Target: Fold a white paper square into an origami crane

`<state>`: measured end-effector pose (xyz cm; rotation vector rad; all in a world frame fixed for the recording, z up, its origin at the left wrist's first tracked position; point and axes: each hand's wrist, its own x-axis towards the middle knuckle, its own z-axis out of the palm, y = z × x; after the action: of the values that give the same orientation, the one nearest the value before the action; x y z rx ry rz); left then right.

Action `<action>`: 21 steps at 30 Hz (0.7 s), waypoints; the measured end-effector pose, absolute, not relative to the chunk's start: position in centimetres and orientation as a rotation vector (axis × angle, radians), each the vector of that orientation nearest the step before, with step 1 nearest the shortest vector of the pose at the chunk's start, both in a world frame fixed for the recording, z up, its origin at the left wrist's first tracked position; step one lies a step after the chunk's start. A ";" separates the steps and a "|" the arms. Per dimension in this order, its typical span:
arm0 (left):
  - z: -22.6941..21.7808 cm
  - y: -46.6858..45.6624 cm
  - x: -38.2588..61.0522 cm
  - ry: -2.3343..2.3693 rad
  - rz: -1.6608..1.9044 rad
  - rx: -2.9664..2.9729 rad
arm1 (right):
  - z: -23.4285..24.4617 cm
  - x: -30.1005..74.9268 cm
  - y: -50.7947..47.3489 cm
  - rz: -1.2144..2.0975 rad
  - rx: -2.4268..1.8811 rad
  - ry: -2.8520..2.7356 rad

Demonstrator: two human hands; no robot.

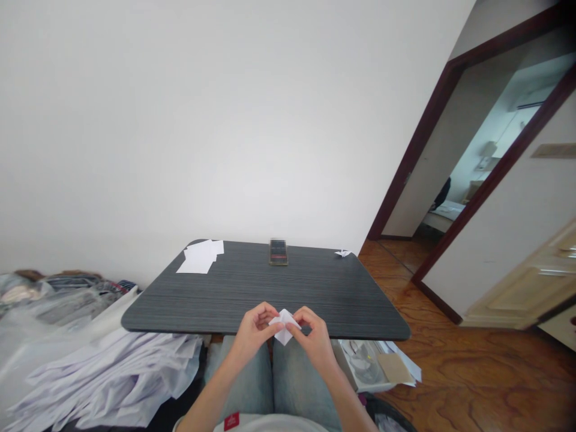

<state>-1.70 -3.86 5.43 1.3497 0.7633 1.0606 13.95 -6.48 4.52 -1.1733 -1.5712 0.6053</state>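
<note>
Both of my hands pinch a small folded piece of white paper [285, 329] just above the near edge of the dark striped table [252, 294]. My left hand [254, 331] grips the paper's left side with fingers curled. My right hand [315, 333] grips its right side the same way. The paper is creased into a pointed shape with a tip hanging down between my hands. My knees in light jeans show below the table edge.
A stack of white paper sheets [201, 256] lies at the table's far left. A phone [278, 251] stands at the far middle and a small folded paper figure [342, 253] at the far right. Crumpled white sheets [112, 372] pile on the left; an open doorway [477, 180] is on the right.
</note>
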 end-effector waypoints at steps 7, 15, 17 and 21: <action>5.1 -3.6 -1.5 0.822 1.062 1.309 | 4.7 13.9 -6.6 0.750 -1.141 -1.473; 5.1 -3.4 -1.4 0.860 1.052 1.279 | 4.4 13.8 -6.9 1.006 -1.086 -1.267; 5.2 -3.5 -1.2 0.872 1.042 1.323 | 4.2 13.8 -6.9 0.980 -1.115 -1.294; 5.3 -3.6 -0.9 0.860 1.049 1.368 | 3.8 13.7 -6.8 0.954 -1.132 -1.284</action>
<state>-0.89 -3.57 5.34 1.3676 0.8599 1.0485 13.69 -6.80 3.82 -1.1316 -1.2845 0.9539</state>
